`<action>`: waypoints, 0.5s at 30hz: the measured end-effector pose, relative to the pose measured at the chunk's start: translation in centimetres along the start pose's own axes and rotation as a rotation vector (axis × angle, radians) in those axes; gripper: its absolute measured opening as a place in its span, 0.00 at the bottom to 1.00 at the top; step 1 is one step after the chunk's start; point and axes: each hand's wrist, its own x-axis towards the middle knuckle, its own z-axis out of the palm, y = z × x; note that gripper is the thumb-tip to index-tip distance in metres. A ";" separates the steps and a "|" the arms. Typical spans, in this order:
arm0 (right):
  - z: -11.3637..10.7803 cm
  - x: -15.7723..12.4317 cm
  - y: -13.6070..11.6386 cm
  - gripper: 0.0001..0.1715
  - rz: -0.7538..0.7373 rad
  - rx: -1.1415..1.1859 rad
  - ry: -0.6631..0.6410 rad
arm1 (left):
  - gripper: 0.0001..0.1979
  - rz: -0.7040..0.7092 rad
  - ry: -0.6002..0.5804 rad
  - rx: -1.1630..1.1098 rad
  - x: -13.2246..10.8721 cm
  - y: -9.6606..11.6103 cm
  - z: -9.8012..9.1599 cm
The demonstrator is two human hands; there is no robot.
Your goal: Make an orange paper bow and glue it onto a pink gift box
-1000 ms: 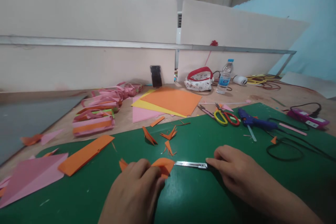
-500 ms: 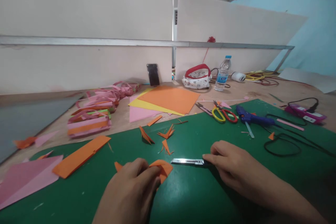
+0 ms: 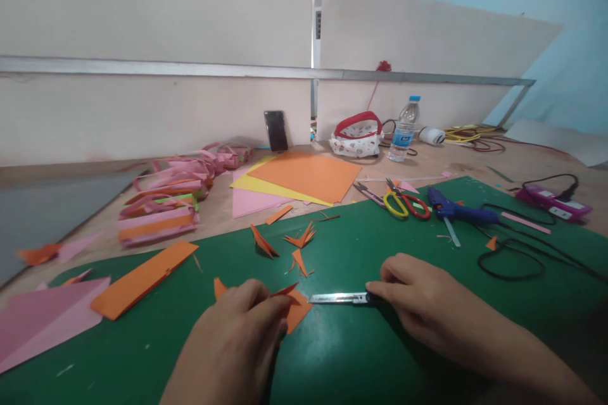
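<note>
My left hand (image 3: 232,329) is closed on a small folded piece of orange paper (image 3: 298,311), part of which sticks out past the fingertips on both sides. To its right, my right hand (image 3: 418,297) grips a utility knife (image 3: 339,298) by the handle. The knife's bare blade points left, with its tip at the right edge of the orange paper. Just beyond the hands lie cut orange scraps (image 3: 301,237) on the green mat (image 3: 361,342). A folded orange strip (image 3: 142,280) rests left of my left hand.
Scissors (image 3: 406,202), a blue glue gun (image 3: 460,210) with its cord, and a purple power strip (image 3: 553,202) lie to the right. Orange sheets (image 3: 308,174), pink paper baskets (image 3: 159,223), a phone (image 3: 276,130), a pouch (image 3: 357,139) and a water bottle (image 3: 403,130) stand behind.
A flap of the orange paper in my left hand now stands up more at the fingertips. The right hand and knife have hardly moved. The view has shifted slightly.
</note>
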 end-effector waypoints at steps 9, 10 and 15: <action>-0.8 0.2 0.1 0.23 -0.023 0.000 -0.047 | 0.14 0.010 -0.034 0.046 0.1 0.1 -0.6; -0.9 0.3 0.0 0.23 -0.024 0.005 -0.056 | 0.14 0.016 -0.032 0.048 0.0 0.2 -0.8; -1.3 0.9 0.0 0.22 -0.056 0.013 -0.069 | 0.12 0.100 0.044 0.044 -0.1 0.1 -0.9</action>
